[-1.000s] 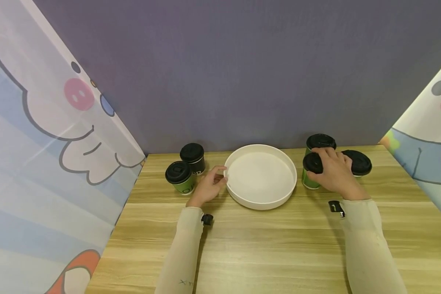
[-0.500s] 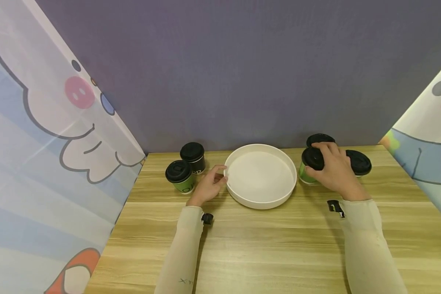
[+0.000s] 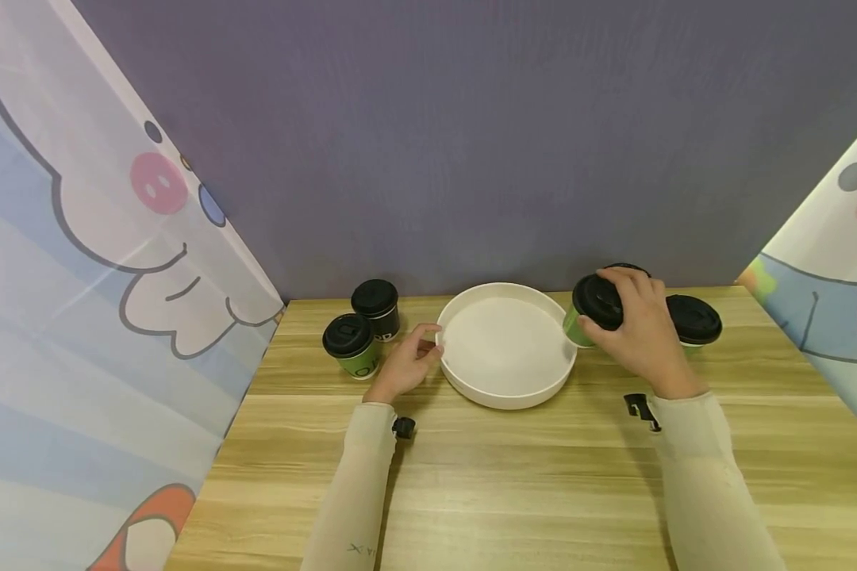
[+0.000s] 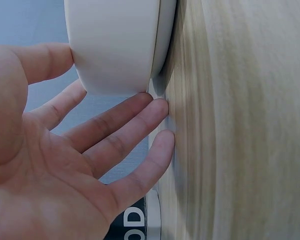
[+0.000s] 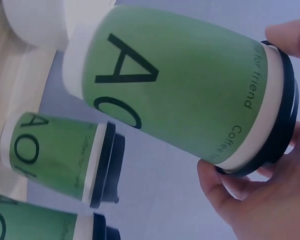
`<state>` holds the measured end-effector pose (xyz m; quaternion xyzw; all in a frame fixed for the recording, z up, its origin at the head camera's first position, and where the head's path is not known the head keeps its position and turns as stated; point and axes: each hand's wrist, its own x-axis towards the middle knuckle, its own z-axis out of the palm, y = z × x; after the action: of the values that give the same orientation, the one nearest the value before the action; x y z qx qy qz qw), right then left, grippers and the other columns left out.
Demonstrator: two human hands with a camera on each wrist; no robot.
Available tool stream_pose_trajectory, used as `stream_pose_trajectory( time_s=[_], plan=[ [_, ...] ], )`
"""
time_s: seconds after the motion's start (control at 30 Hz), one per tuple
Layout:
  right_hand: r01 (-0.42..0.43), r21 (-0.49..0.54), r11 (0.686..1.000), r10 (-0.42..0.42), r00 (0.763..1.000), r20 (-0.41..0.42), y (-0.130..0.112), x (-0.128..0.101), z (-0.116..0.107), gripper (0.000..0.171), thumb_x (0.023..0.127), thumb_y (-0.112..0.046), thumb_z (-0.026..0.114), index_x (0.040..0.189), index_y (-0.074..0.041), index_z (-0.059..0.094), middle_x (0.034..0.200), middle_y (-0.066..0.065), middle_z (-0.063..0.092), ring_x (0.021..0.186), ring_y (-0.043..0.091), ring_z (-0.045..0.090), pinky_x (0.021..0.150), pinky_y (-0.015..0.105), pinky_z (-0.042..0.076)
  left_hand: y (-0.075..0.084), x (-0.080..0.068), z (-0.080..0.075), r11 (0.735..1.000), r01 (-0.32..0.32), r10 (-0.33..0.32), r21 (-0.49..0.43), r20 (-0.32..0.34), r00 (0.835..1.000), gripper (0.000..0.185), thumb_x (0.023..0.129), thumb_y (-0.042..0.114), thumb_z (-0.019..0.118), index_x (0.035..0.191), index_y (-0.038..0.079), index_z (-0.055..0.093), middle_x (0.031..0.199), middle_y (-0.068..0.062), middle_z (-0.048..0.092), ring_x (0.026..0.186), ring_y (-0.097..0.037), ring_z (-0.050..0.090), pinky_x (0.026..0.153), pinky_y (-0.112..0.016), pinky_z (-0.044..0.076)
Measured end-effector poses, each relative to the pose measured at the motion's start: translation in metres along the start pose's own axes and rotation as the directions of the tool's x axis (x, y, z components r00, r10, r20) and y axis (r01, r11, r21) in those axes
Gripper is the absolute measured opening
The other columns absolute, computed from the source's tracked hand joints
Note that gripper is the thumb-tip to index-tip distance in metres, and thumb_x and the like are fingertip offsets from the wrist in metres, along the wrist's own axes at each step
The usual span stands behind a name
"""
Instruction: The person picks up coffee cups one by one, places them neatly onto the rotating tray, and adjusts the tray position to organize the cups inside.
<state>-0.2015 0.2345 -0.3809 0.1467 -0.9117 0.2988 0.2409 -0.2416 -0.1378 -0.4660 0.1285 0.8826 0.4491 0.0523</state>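
My right hand grips a green paper coffee cup round its black lid. The cup is tilted off the table, its base beside the right rim of a round white tray. At the tray's left rim rests my left hand. In the left wrist view its thumb and index fingertip touch the tray wall, the other fingers extended and spread. Behind and beside my right hand stand two more green lidded cups, one partly covered in the head view and one with a wide black lid.
Left of the tray stand a black lidded cup and a green lidded cup. A grey panel rises behind the wooden table. Cartoon-printed sheets flank it on the left and right.
My right hand has raised the green coffee cup from the table, tilted it and carried it left towards the tray. The left hand stays at the tray's rim.
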Motion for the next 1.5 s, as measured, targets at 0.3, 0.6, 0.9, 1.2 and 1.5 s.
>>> stream_pose_trajectory(
  time_s=[0.3, 0.6, 0.9, 1.2, 1.5],
  plan=[
    [0.056, 0.051, 0.997, -0.056, 0.998, 0.002, -0.012, 0.002, 0.018, 0.07, 0.082, -0.019, 0.084, 0.142, -0.001, 0.053, 0.146, 0.027, 0.047, 0.129, 0.05, 0.039, 0.101, 0.068, 0.034, 0.0, 0.0, 0.0, 1.0, 0.002, -0.002, 0.007, 0.007, 1.0, 0.045, 0.105, 0.028, 0.059, 0.147, 0.016, 0.051, 0.129, -0.014, 0.07, 0.118, -0.03, 0.069, 0.1, -0.048, 0.054],
    [0.06, 0.078, 0.995, -0.064, 0.996, 0.06, -0.023, 0.002, 0.039, 0.07, 0.083, -0.023, 0.085, 0.142, -0.002, 0.053, 0.146, 0.025, 0.048, 0.131, 0.046, 0.041, 0.107, 0.066, 0.036, -0.002, 0.001, 0.0, 1.0, -0.001, 0.001, 0.025, 0.004, 1.0, 0.045, 0.105, 0.028, 0.059, 0.148, 0.017, 0.05, 0.129, -0.013, 0.07, 0.117, -0.03, 0.069, 0.101, -0.049, 0.054],
    [0.092, 0.09, 0.992, -0.1, 0.991, 0.093, -0.029, -0.001, 0.056, 0.072, 0.082, -0.024, 0.087, 0.141, -0.002, 0.053, 0.145, 0.024, 0.048, 0.135, 0.045, 0.043, 0.106, 0.063, 0.04, -0.001, 0.0, -0.001, 0.999, 0.008, -0.008, 0.032, 0.005, 1.0, 0.044, 0.105, 0.03, 0.059, 0.148, 0.021, 0.051, 0.129, -0.011, 0.07, 0.117, -0.027, 0.069, 0.101, -0.047, 0.054],
    [0.126, 0.08, 0.989, -0.134, 0.985, 0.112, -0.035, -0.002, 0.064, 0.073, 0.081, -0.029, 0.088, 0.14, -0.002, 0.055, 0.142, 0.023, 0.053, 0.133, 0.045, 0.048, 0.107, 0.063, 0.041, 0.0, 0.0, -0.001, 0.999, 0.012, -0.012, 0.032, 0.003, 1.0, 0.042, 0.105, 0.032, 0.058, 0.146, 0.025, 0.052, 0.129, -0.01, 0.07, 0.117, -0.026, 0.07, 0.1, -0.047, 0.054],
    [0.137, 0.093, 0.986, -0.151, 0.975, 0.165, -0.042, -0.003, 0.073, 0.076, 0.081, -0.033, 0.088, 0.141, -0.002, 0.054, 0.145, 0.02, 0.051, 0.136, 0.043, 0.045, 0.11, 0.061, 0.04, 0.002, 0.0, -0.001, 0.999, 0.013, -0.013, 0.029, 0.004, 1.0, 0.043, 0.105, 0.03, 0.06, 0.147, 0.023, 0.051, 0.127, -0.011, 0.071, 0.114, -0.026, 0.07, 0.099, -0.046, 0.054]
  ],
)
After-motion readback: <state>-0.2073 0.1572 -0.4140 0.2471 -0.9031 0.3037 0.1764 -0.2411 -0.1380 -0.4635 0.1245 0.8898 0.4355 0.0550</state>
